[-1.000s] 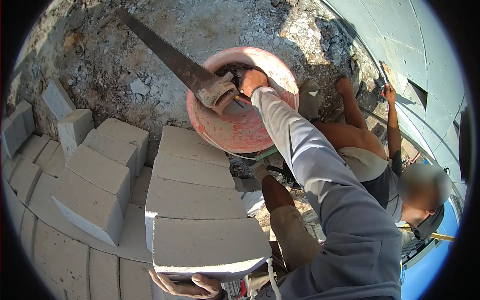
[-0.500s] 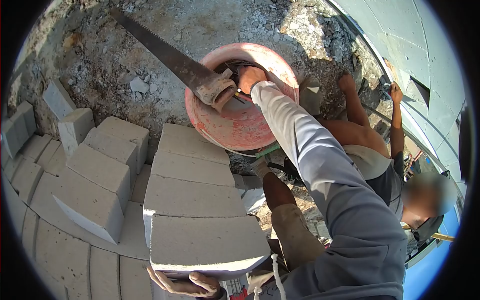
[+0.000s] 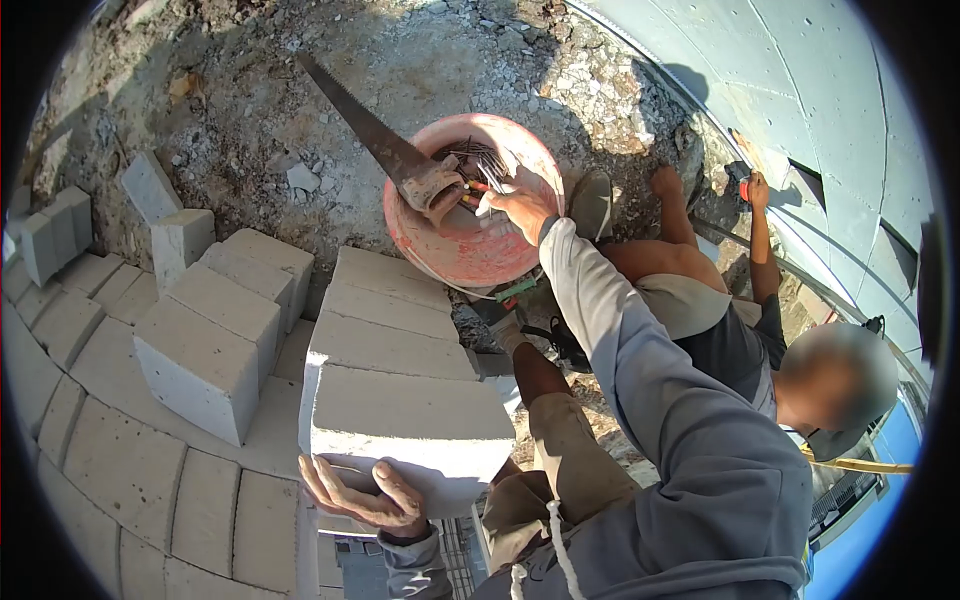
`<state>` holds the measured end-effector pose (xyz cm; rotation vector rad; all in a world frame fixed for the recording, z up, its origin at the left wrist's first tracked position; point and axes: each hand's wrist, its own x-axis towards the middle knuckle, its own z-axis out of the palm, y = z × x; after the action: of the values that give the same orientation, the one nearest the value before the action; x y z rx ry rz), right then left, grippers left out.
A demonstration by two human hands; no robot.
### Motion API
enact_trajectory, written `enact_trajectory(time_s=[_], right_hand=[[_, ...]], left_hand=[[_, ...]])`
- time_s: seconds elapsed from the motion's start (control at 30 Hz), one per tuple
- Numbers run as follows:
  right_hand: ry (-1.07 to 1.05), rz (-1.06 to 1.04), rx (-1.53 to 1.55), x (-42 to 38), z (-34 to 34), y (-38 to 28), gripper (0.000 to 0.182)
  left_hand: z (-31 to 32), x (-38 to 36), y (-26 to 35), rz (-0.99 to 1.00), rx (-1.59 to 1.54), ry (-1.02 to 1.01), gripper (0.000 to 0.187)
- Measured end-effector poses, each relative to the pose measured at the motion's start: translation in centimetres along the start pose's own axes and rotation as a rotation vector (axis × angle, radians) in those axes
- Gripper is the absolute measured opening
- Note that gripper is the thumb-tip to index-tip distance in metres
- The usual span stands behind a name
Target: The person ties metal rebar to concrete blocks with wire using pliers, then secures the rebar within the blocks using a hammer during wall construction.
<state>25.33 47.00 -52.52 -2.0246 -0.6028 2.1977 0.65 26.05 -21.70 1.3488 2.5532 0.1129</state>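
Your left hand (image 3: 365, 500) is open, its fingers and thumb spread against the upright end face of the nearest block (image 3: 410, 405) in the pale row in front of you. That block's end face catches the sun, and the row runs away from you towards the reddish bucket (image 3: 470, 262). Your right hand (image 3: 520, 208) reaches over the bucket's right side, partly closed, with thumb and fingertips down by some slender shiny metal pieces (image 3: 490, 168); you cannot tell from this view whether it grips them. A heap of thin dark pieces lies beside them, near the bucket's far rim.

The handsaw (image 3: 370, 128) lies across the bucket's left rim, its worn handle inside the rim and its toothed blade pointing out over the rubble ground. A red-and-yellow tool (image 3: 475, 188) sits between the saw handle and your right fingertips. A green piece (image 3: 517, 290) is just outside the bucket's near rim.

To your left, more pale blocks (image 3: 200, 335) stand on a layer of laid ones. To your right, a co-worker (image 3: 725, 330) crouches, one hand (image 3: 758, 190) holding a red-and-black item beside the grey wall (image 3: 830, 120).
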Motion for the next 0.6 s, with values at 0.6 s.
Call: enact_trajectory(time_s=[0.6], right_hand=[[0.108,0.070,0.017,-15.3,2.6,6.0,0.025]], left_hand=[[-0.7,0.0,1.0,0.014,-0.055,0.099,0.055]])
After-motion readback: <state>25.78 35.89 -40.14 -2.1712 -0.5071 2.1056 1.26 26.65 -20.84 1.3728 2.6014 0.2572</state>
